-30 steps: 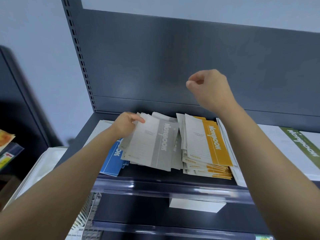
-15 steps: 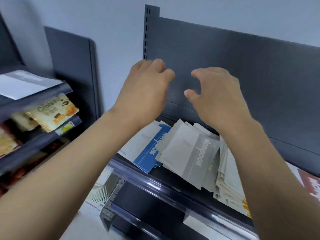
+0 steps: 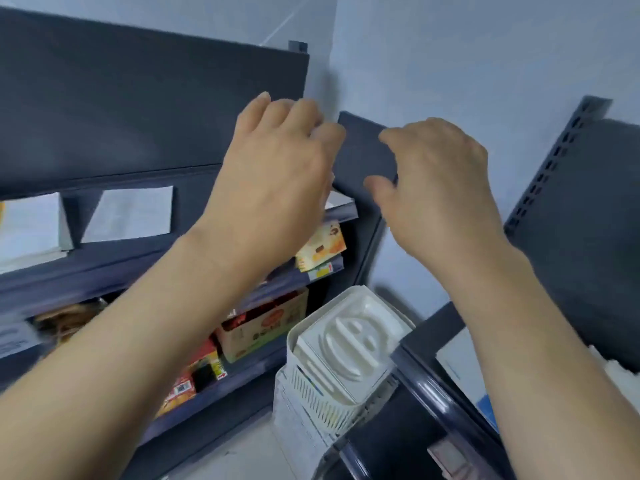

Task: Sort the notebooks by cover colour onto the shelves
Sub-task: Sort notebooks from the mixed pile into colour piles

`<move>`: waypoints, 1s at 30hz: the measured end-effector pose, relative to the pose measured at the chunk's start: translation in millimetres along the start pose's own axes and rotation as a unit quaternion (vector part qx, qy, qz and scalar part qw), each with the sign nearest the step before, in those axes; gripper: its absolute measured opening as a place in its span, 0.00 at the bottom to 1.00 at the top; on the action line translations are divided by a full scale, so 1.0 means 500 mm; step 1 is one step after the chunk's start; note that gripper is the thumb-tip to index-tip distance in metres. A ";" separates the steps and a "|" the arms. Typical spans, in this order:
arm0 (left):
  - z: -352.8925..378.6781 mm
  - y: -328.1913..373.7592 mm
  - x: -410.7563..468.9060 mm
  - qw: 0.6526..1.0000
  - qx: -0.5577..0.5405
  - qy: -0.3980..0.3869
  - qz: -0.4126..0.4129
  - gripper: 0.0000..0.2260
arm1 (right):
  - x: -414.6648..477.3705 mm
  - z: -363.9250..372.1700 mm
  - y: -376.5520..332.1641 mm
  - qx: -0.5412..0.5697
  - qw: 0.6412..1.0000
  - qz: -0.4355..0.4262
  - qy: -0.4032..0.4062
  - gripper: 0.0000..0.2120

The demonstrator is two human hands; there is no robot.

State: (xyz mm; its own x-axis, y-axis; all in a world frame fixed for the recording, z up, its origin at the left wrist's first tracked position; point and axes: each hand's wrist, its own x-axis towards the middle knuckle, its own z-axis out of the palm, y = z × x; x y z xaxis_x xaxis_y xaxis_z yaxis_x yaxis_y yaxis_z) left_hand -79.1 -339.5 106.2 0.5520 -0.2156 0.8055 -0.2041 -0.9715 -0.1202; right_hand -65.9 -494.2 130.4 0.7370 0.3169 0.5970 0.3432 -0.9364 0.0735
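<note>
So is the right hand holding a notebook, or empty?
Empty: the right hand is raised in front of the shelving, its fingers loosely curled and thumb apart, and nothing shows between them.

Two bare hands and forearms fill the view. The left hand [image 3: 277, 161] shows its back: rounded knuckles, faint tendon lines running toward the wrist, and a short, trimmed fingernail [image 3: 265, 95] at one fingertip. The right hand [image 3: 440, 188] also shows its back, with raised knuckles and smooth skin. Fine creases cross the left wrist [image 3: 207, 251]. The left forearm [image 3: 138, 341] and right forearm [image 3: 536, 341] are bare skin all the way to the frame's edges.
</note>
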 end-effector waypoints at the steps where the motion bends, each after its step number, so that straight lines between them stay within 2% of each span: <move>1: -0.005 -0.036 -0.011 1.000 0.015 -0.004 -0.011 0.13 | 0.019 0.011 -0.035 0.010 1.000 -0.011 0.004 0.11; 3: -0.016 -0.104 -0.032 0.998 0.043 -0.011 -0.034 0.12 | 0.052 0.035 -0.104 0.030 0.999 -0.033 0.009 0.09; 8: -0.048 -0.254 -0.092 0.989 0.106 -0.039 -0.091 0.14 | 0.116 0.087 -0.256 0.109 0.991 -0.079 0.026 0.12; 12: -0.074 -0.357 -0.139 0.975 0.151 -0.054 -0.154 0.14 | 0.160 0.131 -0.349 0.176 0.978 -0.110 0.009 0.14; 23: -0.072 -0.522 -0.211 0.919 0.218 -0.098 -0.314 0.12 | 0.279 0.284 -0.508 0.249 0.941 -0.197 -0.115 0.14; 30: 0.002 -0.589 -0.238 0.867 0.193 -0.141 -0.437 0.13 | 0.346 0.379 -0.561 0.286 0.915 -0.224 -0.176 0.14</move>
State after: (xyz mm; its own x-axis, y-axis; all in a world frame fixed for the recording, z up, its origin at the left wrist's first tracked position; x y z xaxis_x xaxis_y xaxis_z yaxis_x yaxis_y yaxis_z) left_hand -83.9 -27.8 45.1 0.5461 0.6564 0.5205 0.6474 -0.7250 0.2351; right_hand 75.4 -148.1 61.7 0.5557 0.7725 0.3073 0.8307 -0.5012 -0.2425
